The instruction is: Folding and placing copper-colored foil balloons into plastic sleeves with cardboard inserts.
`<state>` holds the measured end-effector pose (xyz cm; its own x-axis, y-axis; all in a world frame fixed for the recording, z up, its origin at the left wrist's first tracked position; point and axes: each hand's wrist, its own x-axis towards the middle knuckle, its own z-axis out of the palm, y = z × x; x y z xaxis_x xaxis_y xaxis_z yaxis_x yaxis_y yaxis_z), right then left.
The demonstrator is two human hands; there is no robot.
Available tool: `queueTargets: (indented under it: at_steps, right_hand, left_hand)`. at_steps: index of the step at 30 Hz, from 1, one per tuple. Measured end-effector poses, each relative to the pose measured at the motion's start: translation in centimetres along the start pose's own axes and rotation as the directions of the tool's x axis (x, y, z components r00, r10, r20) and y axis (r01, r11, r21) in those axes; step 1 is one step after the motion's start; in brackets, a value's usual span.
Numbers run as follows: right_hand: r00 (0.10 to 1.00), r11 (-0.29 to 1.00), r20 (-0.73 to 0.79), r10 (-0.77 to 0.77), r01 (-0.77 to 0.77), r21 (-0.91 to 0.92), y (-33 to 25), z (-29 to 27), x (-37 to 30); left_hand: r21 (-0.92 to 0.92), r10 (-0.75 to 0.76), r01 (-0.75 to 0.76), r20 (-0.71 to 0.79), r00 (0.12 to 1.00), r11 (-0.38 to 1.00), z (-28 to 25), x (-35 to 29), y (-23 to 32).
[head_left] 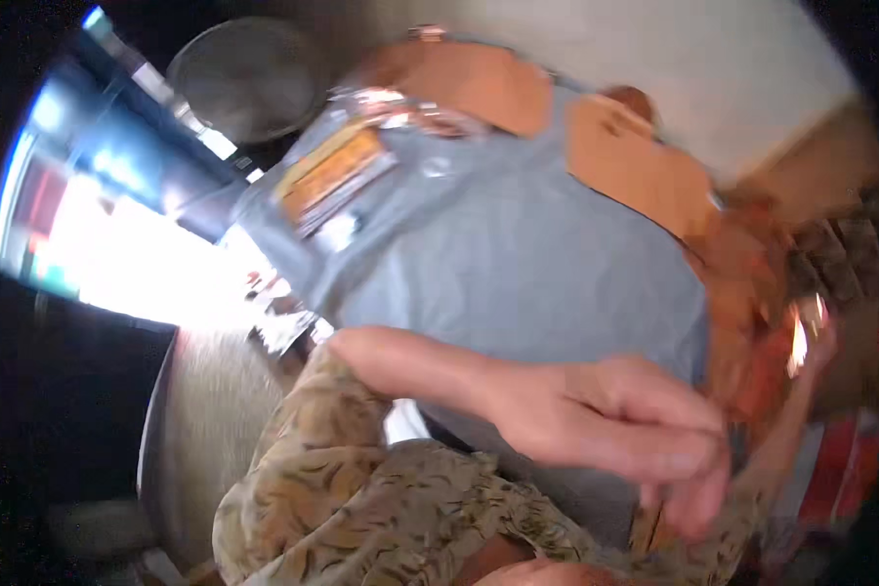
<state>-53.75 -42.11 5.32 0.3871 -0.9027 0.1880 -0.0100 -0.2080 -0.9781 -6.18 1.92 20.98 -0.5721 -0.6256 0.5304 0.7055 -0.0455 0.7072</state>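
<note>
My left hand [615, 420] hangs in the air over the near edge of a grey cloth-covered table [518, 264]. Its fingers droop loosely, some apart, and nothing shows in them; blur softens them. The sleeve on that arm is tan and patterned. At the far right, my right hand [818, 342] is raised beside the table with its fingers closed around a shiny, glinting thing [800, 337]. Blur and glare hide what kind it is. A flat yellow-orange package [332, 171] lies at the table's far left, next to crumpled clear plastic [386, 103].
Orange-brown panels [640, 161] line the table's far and right edges. A small whitish thing [340, 232] lies near the left edge. Beyond stands a round dark-grey top [249, 78]. Strong light glares at left. A red-and-white object [830, 469] is at lower right.
</note>
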Motion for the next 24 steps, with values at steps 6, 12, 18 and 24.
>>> queueTargets:
  at_steps: [6, 12, 18, 24]
  right_hand:
    - [0.960, 0.926, 0.277, -0.050, 0.148, -0.346, 2.6, 17.8, 8.1]
    - [0.967, 0.590, 0.239, -0.084, 0.242, -0.770, -2.1, 18.6, 2.5]
    - [0.990, 0.051, 0.085, -0.117, 0.091, -0.995, -9.1, 17.5, -8.4]
    - [0.990, 0.130, -0.040, -0.133, -0.023, -0.991, -10.6, 18.5, -18.6]
  left_hand:
    - [-0.410, 0.078, -0.087, -0.038, 0.996, 0.908, 5.9, -1.7, 1.1]
    - [-0.315, 0.166, -0.135, 0.072, 0.984, 0.940, 9.6, -5.0, 1.9]
    - [-0.330, 0.039, -0.004, 0.099, 0.994, 0.944, 13.4, -9.7, 4.7]
    - [0.187, 0.366, -0.346, -0.083, 0.927, 0.919, 14.0, -10.6, 4.2]
